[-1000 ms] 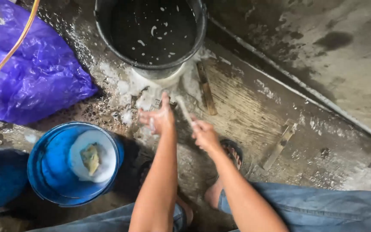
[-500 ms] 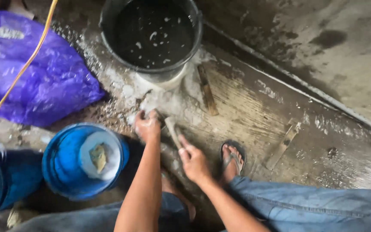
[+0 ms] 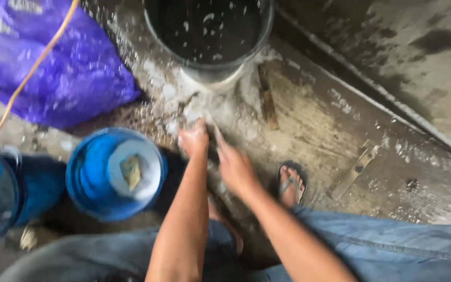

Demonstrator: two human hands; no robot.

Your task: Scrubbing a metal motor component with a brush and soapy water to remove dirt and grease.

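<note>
Left hand curls, seemingly gripping something unclear; right hand lies flat, fingers together, on wet concrete below the black bucket.

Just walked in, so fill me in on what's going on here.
A person crouches on a wet, dirty floor, both hands down by a black bucket. The left hand and right hand press near each other on the soapy patch. A blue bucket stands to the left, beside a purple bag.
</note>
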